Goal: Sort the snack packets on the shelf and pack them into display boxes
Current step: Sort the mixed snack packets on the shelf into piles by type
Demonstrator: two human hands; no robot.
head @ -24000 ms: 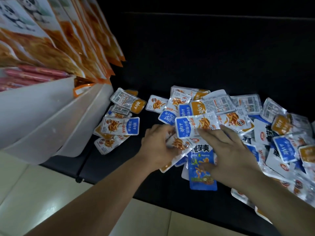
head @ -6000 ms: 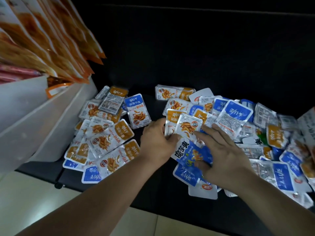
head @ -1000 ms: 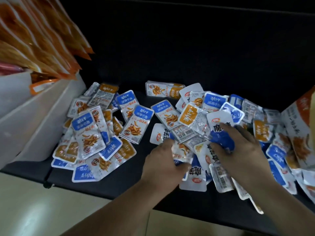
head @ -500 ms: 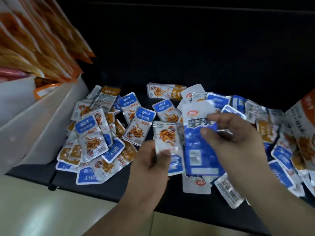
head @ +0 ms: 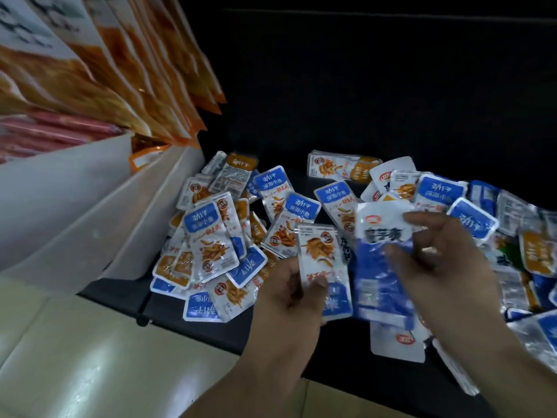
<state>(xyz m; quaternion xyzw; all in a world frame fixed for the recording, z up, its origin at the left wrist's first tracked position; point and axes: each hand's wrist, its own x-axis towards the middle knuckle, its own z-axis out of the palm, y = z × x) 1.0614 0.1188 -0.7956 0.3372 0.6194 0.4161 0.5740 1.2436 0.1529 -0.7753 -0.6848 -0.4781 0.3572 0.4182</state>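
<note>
Left hand [head: 286, 300] pinches a small fish-snack packet [head: 321, 260]; right hand [head: 449, 267] curls its fingers [head: 428, 221] round a larger blue packet [head: 381, 285], both over the shelf [head: 340, 357]. Best laid on like: small packet to the fish-snack pile [head: 217, 242], kinds kept apart.

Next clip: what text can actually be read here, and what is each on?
"深海小鱼": blue label of a small fish packet in the pile.
"劲仔": brand above it, same label.
"魔芋爽": large blue packet held by the right hand, slightly blurred.
Orange script on the held fish packet in the left hand: too blurred.
Barcodes, fine print, orange bags: unreadable.
</note>
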